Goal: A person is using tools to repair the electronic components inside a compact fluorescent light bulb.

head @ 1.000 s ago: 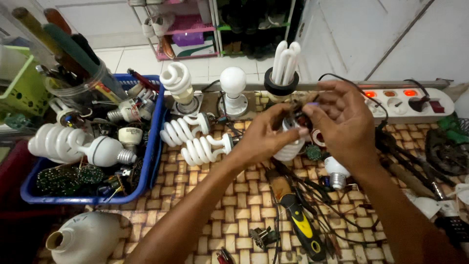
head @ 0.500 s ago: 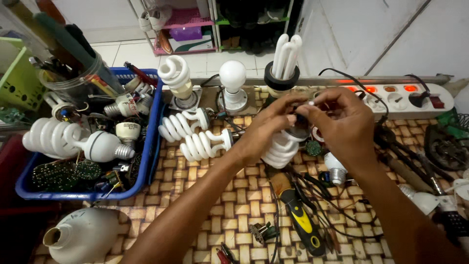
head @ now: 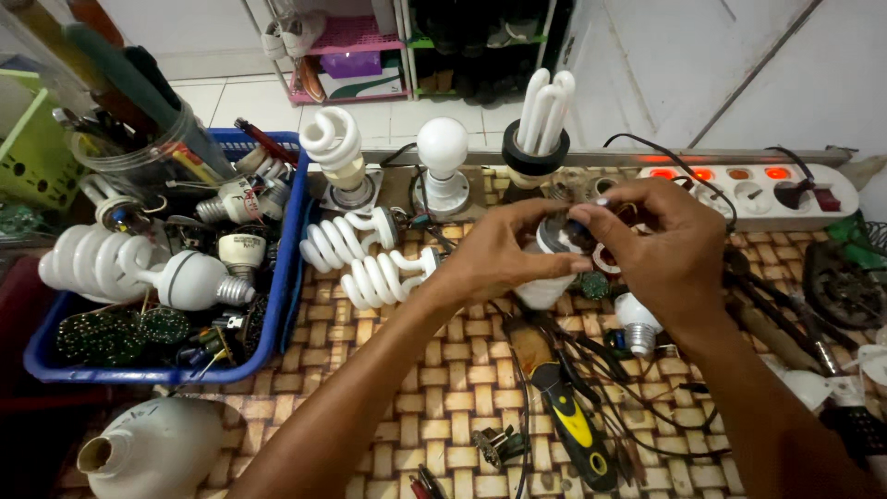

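Matting of woven tan strips in a checker weave covers the whole work surface. At its left sits a blue plastic bin with straight walls, full of spiral lamps, screw bases and green circuit discs. Below the bin lies a white bulb housing, matt, hollow, its open neck turned left. Along the far edge runs a white power strip with glowing red switches, and beside it stand three lit-testing holders: a spiral lamp, a round frosted bulb and a lamp of straight white tubes.

Both hands meet at the centre. The left hand is wrapped round the lamp body, a smooth white plastic shell that shows below the palm and between the thumb and fingers. Its long axis tilts, wider end down toward the person, narrower top up and away toward the right hand. The right hand has its fingertips pinched together on that top end; what sits between them is too hidden to tell.

Two loose spiral lamps lie just left of the left hand, bases pointing right. A yellow-and-black handled tool lies below the hands among black wires, and a small frosted bulb rests under the right wrist.
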